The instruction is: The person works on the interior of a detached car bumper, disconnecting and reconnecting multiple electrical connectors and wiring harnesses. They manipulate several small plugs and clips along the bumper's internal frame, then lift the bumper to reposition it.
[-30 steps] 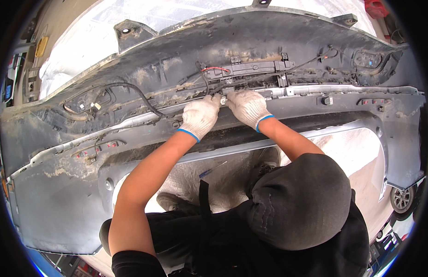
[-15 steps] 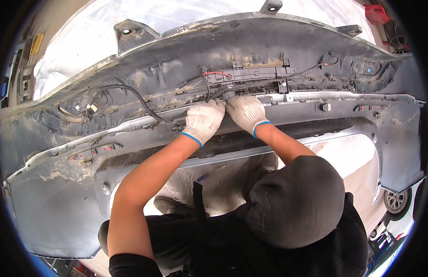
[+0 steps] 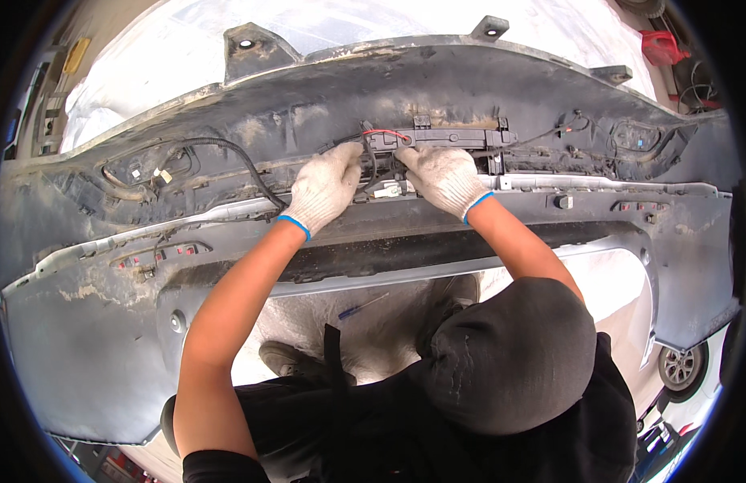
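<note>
A large dirty grey bumper cover lies inner side up. My left hand, in a white knit glove, has its fingers curled beside a dark cable near the middle; what they grip is hidden. My right hand, gloved likewise, is bent closed at the lower edge of a black plastic module; what it grips is unclear. A red wire runs into the module, and a small white connector shows between my hands. A corrugated black harness runs to the left.
A blue-handled screwdriver lies on the ground inside the bumper's opening, near my feet. White plastic sheeting is behind the bumper, a red object at the back right, and a car wheel at the lower right.
Both hands have moved up from the strip where the white connector now shows, to the cable and module. My left hand went left, my right slightly right. The view has shifted a little.
</note>
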### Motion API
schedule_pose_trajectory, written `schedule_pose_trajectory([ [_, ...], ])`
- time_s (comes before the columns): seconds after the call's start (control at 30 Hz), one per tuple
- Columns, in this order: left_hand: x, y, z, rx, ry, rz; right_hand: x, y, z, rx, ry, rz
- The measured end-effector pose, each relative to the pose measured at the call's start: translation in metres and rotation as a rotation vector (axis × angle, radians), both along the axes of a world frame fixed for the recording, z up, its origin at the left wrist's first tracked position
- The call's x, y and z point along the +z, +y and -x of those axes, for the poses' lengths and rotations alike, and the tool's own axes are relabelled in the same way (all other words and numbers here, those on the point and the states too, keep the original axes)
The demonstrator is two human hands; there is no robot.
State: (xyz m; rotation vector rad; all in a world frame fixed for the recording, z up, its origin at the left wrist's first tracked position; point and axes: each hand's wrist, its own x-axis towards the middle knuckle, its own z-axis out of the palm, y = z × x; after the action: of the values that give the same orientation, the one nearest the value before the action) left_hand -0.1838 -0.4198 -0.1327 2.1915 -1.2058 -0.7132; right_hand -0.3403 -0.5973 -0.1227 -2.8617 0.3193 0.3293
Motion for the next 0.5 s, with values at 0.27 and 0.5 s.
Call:
schedule_pose_trajectory([
  [0.27,0.005,0.011,-0.001,0.139,0.149,-0.095,-0.003,0.007,0.024,0.082,0.004,-0.011],
  [0.5,-0.008,-0.006,-0.027,0.258,-0.052,-0.111,0.0,0.007,0.019,0.162,-0.023,-0.032],
])
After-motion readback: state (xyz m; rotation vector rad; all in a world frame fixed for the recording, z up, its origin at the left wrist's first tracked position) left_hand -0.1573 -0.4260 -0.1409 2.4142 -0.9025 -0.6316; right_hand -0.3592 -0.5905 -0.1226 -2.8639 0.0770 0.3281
